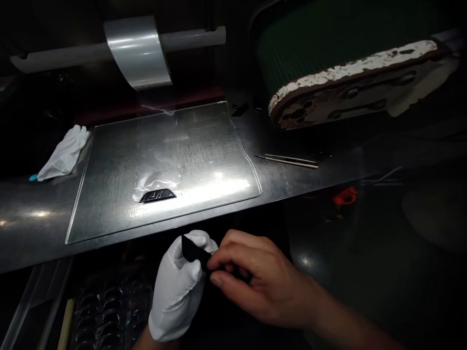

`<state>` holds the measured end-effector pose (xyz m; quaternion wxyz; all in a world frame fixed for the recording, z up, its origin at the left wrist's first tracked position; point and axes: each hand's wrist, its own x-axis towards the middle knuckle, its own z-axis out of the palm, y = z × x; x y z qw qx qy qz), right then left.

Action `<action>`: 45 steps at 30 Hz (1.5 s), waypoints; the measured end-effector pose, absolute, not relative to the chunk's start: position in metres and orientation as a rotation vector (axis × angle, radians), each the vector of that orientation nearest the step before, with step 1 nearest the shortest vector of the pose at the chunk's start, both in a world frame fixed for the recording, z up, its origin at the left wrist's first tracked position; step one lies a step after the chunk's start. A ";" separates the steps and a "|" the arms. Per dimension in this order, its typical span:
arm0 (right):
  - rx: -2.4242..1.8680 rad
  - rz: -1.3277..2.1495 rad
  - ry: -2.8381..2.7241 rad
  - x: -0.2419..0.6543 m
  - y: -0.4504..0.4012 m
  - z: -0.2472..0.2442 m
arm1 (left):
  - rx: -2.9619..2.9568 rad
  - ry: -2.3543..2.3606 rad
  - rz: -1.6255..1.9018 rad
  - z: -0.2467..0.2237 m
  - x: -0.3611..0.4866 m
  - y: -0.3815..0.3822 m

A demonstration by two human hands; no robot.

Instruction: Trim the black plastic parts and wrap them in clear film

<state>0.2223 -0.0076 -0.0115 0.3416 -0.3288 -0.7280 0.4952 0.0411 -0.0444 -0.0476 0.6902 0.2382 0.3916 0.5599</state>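
My left hand (178,287), in a white glove, is closed on a small flat black piece (193,250) with a pointed end. The bare fingers of my right hand (255,277) pinch together at the piece's right end; whether they grip it or only touch it is hard to see. Both hands are just below the bench's front edge. Beyond them a similar black piece (157,195) with slanted ends lies on a clear sheet (160,158), under or against clear film (156,177).
A roll of clear film (138,53) hangs on a bar at the back. Tweezers (288,161) lie right of the sheet, a white glove (65,153) left. A green belt machine (350,73) overhangs the right. Below are a moulded plastic tray (109,311) and orange-handled scissors (345,196).
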 end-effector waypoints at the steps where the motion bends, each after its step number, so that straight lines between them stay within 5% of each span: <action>1: -0.862 1.287 -1.908 0.214 -0.005 -0.010 | 0.550 0.925 1.241 -0.047 0.037 -0.046; 6: -0.911 1.390 -1.868 0.201 -0.001 -0.029 | 0.672 1.266 1.147 -0.042 0.021 -0.053; 11: -0.666 2.022 -0.877 0.192 -0.020 -0.051 | 0.667 1.218 1.076 -0.038 0.012 -0.058; 17: -0.462 1.980 -0.499 0.184 -0.032 -0.058 | 0.787 1.408 0.838 -0.055 -0.005 -0.058; 28: -0.311 1.999 -0.565 0.187 -0.026 -0.060 | 0.734 1.504 0.672 -0.065 -0.010 -0.060; 45: -0.467 2.110 -0.752 0.162 -0.012 -0.044 | 0.840 1.397 0.936 -0.038 -0.016 -0.048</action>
